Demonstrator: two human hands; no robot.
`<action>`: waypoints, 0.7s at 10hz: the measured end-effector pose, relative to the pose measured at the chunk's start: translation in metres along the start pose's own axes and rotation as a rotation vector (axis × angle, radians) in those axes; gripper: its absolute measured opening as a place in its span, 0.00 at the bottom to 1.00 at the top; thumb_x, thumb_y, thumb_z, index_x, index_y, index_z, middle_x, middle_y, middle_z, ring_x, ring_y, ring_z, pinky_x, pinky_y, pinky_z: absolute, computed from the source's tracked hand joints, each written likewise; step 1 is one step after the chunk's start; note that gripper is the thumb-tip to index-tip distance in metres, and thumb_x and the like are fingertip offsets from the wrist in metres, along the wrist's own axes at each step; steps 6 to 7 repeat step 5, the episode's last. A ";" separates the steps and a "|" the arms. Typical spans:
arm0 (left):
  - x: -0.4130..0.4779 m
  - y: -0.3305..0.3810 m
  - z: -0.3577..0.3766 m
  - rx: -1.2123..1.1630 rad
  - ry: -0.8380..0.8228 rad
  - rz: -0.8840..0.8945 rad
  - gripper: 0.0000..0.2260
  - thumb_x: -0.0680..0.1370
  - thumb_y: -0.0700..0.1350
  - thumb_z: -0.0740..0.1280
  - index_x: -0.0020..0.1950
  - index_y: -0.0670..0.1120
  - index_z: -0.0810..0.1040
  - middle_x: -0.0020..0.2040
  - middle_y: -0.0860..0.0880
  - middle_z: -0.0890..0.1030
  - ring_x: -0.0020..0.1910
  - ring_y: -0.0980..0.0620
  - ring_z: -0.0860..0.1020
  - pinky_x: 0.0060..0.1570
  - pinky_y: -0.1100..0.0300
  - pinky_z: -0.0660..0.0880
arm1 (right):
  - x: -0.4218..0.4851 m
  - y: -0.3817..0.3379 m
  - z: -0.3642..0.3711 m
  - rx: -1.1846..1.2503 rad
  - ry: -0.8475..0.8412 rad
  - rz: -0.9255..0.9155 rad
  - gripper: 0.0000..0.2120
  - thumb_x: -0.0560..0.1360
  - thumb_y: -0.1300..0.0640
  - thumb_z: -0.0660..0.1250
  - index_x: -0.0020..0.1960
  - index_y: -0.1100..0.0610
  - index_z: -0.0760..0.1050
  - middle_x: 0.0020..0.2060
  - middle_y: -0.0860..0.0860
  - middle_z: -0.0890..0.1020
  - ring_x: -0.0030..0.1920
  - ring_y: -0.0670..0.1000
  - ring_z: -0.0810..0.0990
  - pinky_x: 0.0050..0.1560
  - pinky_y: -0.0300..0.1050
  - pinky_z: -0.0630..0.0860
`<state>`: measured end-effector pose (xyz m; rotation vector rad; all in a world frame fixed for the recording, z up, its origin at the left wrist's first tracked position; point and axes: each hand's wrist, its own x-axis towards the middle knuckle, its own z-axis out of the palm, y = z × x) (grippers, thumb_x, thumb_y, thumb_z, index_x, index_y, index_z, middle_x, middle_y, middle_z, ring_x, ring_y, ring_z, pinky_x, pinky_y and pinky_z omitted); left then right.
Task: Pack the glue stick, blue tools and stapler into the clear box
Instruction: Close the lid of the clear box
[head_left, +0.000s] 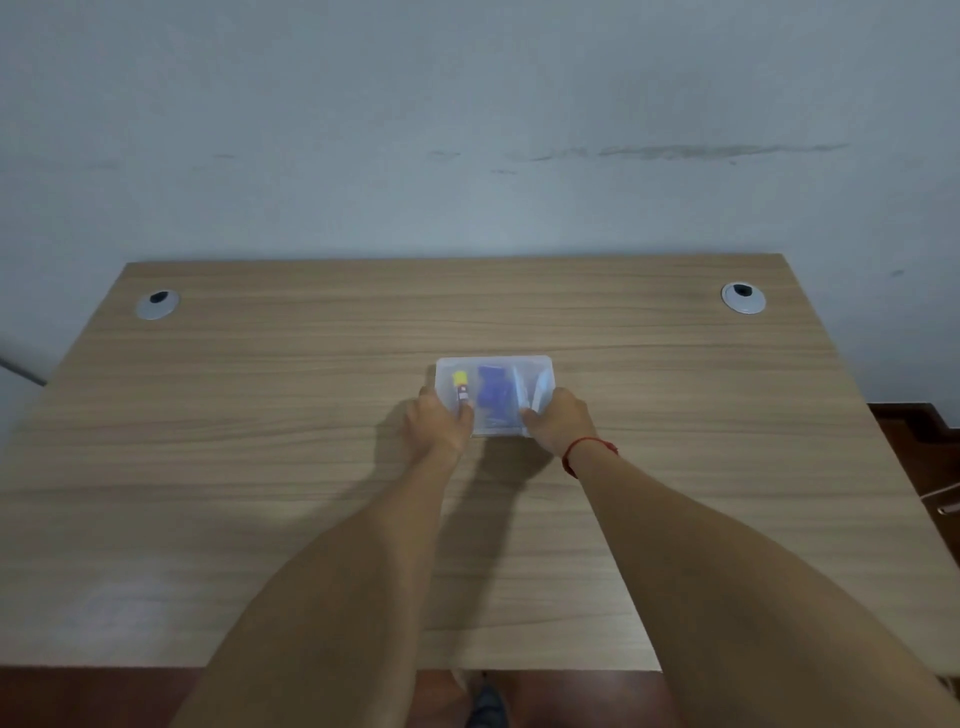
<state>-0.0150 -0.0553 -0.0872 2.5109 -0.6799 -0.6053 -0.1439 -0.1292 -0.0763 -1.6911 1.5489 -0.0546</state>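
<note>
A clear box (496, 362) lies on the wooden desk (311, 415) with its lid on. Through the plastic I see a yellow-capped glue stick (460, 383) at the left, blue tools (493, 393) in the middle and a pale stapler-like shape (537, 387) at the right, blurred by the lid. My left hand (439, 423) grips the box's near left corner, thumb on top. My right hand (561, 421), with a red string at the wrist, grips the near right corner.
Two grey cable grommets sit at the desk's far corners, one on the left (157, 303), one on the right (743, 297). A pale wall rises behind the desk. Dark floor and a wooden step show at the right edge.
</note>
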 end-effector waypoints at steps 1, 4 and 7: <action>0.003 -0.004 0.003 0.034 -0.010 -0.015 0.22 0.74 0.52 0.70 0.61 0.40 0.74 0.60 0.39 0.79 0.62 0.39 0.76 0.58 0.49 0.73 | 0.003 0.001 0.009 -0.005 0.004 0.025 0.24 0.74 0.51 0.67 0.65 0.62 0.72 0.61 0.60 0.79 0.61 0.61 0.78 0.61 0.52 0.76; -0.009 -0.006 -0.012 0.058 -0.037 -0.030 0.23 0.74 0.55 0.68 0.62 0.40 0.74 0.61 0.40 0.79 0.62 0.39 0.76 0.58 0.48 0.73 | -0.010 0.007 0.005 0.024 0.018 0.079 0.28 0.75 0.46 0.64 0.67 0.63 0.69 0.63 0.60 0.77 0.63 0.62 0.76 0.64 0.55 0.74; -0.025 -0.019 -0.009 0.014 -0.083 -0.044 0.23 0.71 0.56 0.69 0.61 0.43 0.76 0.61 0.42 0.80 0.62 0.40 0.78 0.59 0.49 0.76 | -0.023 0.014 0.010 0.009 -0.003 0.077 0.30 0.72 0.43 0.64 0.66 0.61 0.71 0.62 0.58 0.78 0.62 0.61 0.78 0.63 0.56 0.75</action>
